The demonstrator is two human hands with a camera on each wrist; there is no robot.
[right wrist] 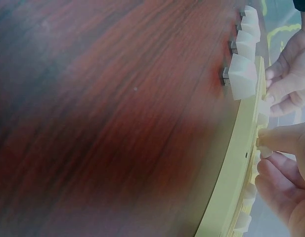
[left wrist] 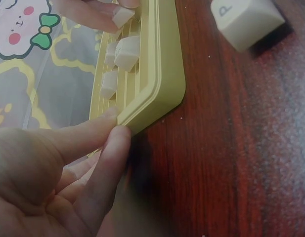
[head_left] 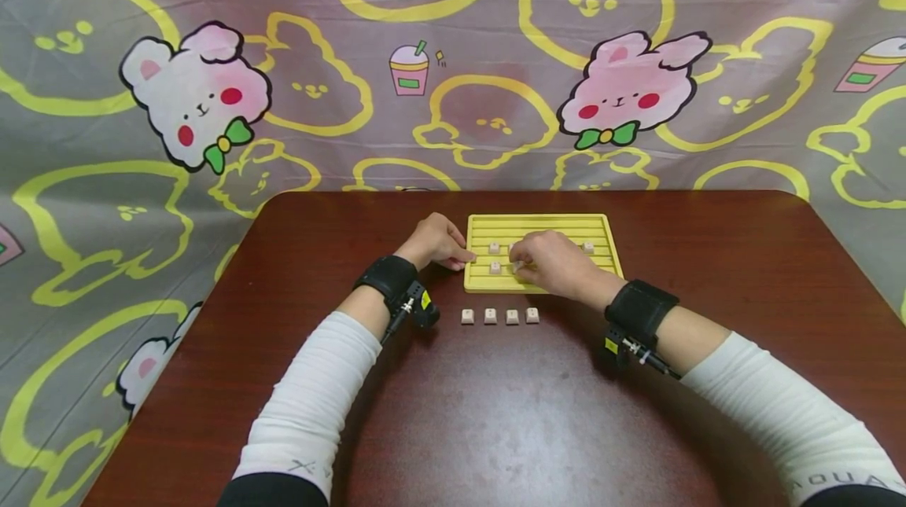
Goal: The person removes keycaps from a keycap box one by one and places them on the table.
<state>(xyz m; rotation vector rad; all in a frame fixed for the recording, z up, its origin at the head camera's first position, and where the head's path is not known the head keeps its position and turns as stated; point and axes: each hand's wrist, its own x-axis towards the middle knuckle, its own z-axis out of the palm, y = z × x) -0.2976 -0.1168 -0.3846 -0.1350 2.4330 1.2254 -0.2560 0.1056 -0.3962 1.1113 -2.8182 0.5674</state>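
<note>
A yellow ridged tray [head_left: 538, 224] lies on the table with several white keycaps standing in its grooves, among them a keycap [head_left: 494, 248] at the left and a keycap [head_left: 588, 247] at the right. My left hand [head_left: 437, 242] grips the tray's left edge, thumb and index finger pinching the rim in the left wrist view. Over the tray's lower middle, my right hand [head_left: 555, 262] pinches a white keycap [left wrist: 122, 17] between thumb and fingertips, low at the grooves. That hand covers part of the tray in the head view.
In front of the tray a short row of loose keycaps [head_left: 491, 316] lies on the brown table [head_left: 495, 413]; one keycap [left wrist: 246, 22] shows a letter P. A patterned cloth [head_left: 467, 35] hangs behind the table's far edge.
</note>
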